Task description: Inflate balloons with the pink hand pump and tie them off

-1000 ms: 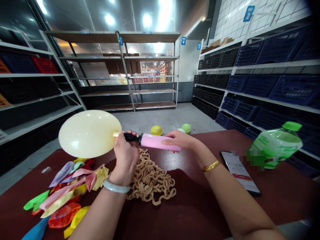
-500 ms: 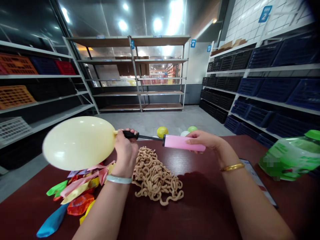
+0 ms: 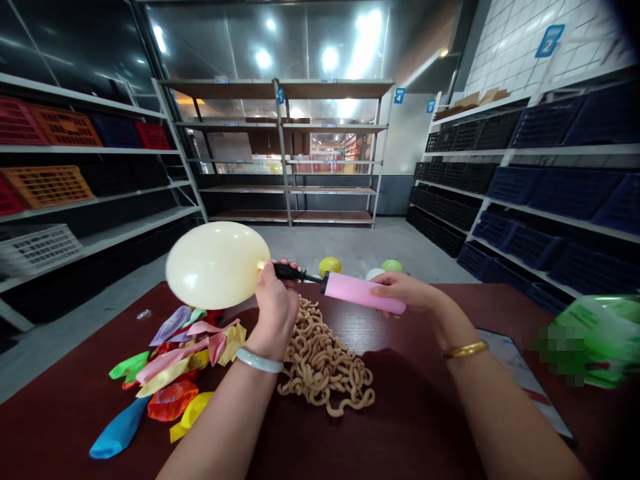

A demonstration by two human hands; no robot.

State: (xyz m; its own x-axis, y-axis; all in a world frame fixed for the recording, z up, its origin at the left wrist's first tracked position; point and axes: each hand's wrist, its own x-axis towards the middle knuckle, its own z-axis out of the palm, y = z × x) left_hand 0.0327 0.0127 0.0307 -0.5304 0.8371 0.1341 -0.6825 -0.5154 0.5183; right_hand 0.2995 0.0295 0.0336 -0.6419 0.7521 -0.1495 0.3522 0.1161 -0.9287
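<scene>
My left hand is closed around the black nozzle end of a hand balloon pump, pinching the neck of a pale yellow inflated balloon there. The balloon points left, above the table. The pump's pink barrel is gripped in my right hand, with a short length of black rod showing between the two hands. Under my left wrist lies a heap of tan, curly, rope-like pieces. Flat balloons in several colours, among them a blue one, are spread left of my left forearm.
The dark red table carries a phone-like flat panel and a green-and-clear plastic jug at right. Inflated balloons, including a yellow one, show beyond the far edge. Shelves with crates stand around.
The hands have come closer together and less pump rod shows. The inflated balloon looks smaller and sits farther right in view. The camera has turned slightly left.
</scene>
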